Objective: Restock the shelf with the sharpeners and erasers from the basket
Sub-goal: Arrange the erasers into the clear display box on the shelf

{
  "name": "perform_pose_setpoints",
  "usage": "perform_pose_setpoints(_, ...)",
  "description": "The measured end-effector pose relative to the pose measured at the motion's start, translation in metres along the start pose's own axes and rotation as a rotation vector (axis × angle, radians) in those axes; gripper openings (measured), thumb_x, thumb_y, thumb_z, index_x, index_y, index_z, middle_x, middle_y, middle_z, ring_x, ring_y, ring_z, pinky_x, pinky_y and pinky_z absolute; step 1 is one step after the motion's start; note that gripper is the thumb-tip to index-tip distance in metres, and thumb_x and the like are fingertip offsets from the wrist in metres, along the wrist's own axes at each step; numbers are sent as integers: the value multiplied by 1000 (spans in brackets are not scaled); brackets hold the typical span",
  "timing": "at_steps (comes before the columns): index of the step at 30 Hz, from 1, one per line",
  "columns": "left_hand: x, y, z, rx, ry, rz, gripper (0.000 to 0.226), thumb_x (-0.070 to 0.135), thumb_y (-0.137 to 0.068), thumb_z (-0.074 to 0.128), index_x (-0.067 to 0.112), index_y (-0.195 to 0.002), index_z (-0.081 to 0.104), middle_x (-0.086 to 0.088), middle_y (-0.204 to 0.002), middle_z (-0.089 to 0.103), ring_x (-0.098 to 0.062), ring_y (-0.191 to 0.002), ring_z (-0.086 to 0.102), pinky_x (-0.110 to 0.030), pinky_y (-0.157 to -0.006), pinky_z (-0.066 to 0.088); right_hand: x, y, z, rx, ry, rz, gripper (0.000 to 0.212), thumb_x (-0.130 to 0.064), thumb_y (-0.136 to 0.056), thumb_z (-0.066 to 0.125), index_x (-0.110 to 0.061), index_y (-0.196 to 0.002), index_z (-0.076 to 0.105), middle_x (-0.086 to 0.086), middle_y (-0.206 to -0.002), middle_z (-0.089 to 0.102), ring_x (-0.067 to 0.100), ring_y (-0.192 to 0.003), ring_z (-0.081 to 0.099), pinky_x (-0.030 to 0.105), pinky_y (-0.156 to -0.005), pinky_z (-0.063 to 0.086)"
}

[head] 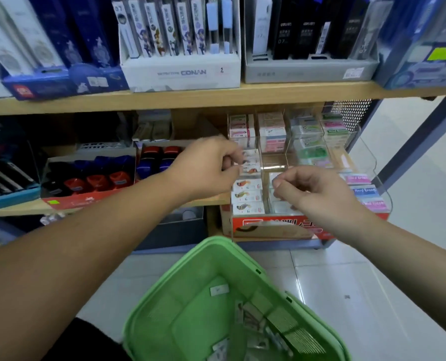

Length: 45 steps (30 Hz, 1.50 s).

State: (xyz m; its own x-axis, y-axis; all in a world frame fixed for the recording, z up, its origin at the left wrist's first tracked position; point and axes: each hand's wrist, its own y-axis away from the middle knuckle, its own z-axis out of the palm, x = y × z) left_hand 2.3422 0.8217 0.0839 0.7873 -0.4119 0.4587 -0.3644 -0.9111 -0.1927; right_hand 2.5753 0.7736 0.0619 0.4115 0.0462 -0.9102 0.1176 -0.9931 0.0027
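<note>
- Nearest, a green basket (170, 290) shows between the two forearms, above the tiled floor (373, 282), with a few small packets (253, 315) lying toward its right side.
- Beyond it, the right hand (318, 190) hovers at the front of a clear divided tray (373, 162). Its grip is curled, thumb against forefinger, and I cannot tell if anything is between them.
- Slightly further in, the left hand (206, 168) reaches the tray's left column, its grip pinching a fish-printed eraser (250, 165) by the edge, though that spot is blurred.
- More erasers (248, 196) of that print lie in a row at the front of the same column.
- Pastel erasers (365, 190) fill the tray's right side.
- Left of the tray, on the same shelf (211, 201), red and blue sharpeners (97, 182) stand in open cardboard boxes (68, 201).
- Farthest, on the upper board (216, 97), boxes of pens (180, 71) stand side by side.
</note>
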Motion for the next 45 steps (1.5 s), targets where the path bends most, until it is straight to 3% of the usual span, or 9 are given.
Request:
perform_pose_setpoints(3,15,37,-6,-111,33,-39,7,30,-93,73,26,-98,72,8,-74,64,-3,-65,58,-19,-59,46,-5,24,10,-123,93,-94,16,-24,-95,74,-14,-84,77,3,-78,75,2,-66,61,16,-66,49)
perform_pose_setpoints(9,19,113,16,-362,19,-156,19,36,-94,73,25,-110,71,12,-87,66,-1,-75,60,-20,-61,49,7,73,40,-411,450,-202,23,-50,-91,71,-29,-85,75,-13,-74,71,2,-66,62,23,-63,47)
perform_pose_setpoints(13,2,167,71,-613,30,-270,31,36,-95,72,22,-123,70,8,-106,67,-9,-88,60,-22,-71,45,50,114,59,-783,797,-96,40,-66,-95,58,-31,-104,73,-16,-95,71,5,-85,65,30,-78,53)
perform_pose_setpoints(17,-15,217,142,-715,123,-416,40,34,-96,72,17,-132,67,2,-117,67,-14,-98,60,-24,-84,46,105,149,78,-1013,990,55,64,-74,-94,51,-26,-135,63,2,-134,65,23,-118,63,38,-100,53)
perform_pose_setpoints(25,-37,274,228,-836,287,-615,29,26,-93,75,19,-121,71,-6,-125,71,-23,-108,68,-36,-96,56,194,170,157,-810,594,515,91,-54,-88,77,-35,-162,28,10,-164,31,35,-144,43,49,-121,37)
perform_pose_setpoints(30,-49,282,232,-774,345,-729,27,23,-93,76,14,-118,72,-7,-127,69,-24,-111,65,-41,-103,53,231,146,192,-692,585,412,121,-52,-72,90,-42,-162,10,2,-170,25,36,-147,41,61,-120,35)
perform_pose_setpoints(34,-60,280,223,-671,356,-798,34,13,-91,77,11,-124,71,-11,-126,69,-27,-113,65,-40,-103,54,249,135,218,-753,851,285,144,-75,-60,85,-36,-164,-6,1,-172,13,41,-155,19,66,-123,21)
perform_pose_setpoints(41,-94,276,211,-631,234,-822,40,15,-93,73,14,-133,66,-9,-135,66,-27,-122,62,-35,-104,51,268,142,239,-872,1179,147,156,-72,-59,88,-18,-163,-15,15,-158,26,39,-144,32,62,-119,27)
perform_pose_setpoints(45,-90,277,219,-671,286,-793,41,17,-93,74,15,-133,66,-8,-135,65,-25,-121,62,-33,-103,50,262,145,242,-899,1222,178,154,-70,-56,90,-24,-163,-11,15,-159,33,42,-140,44,67,-117,28)
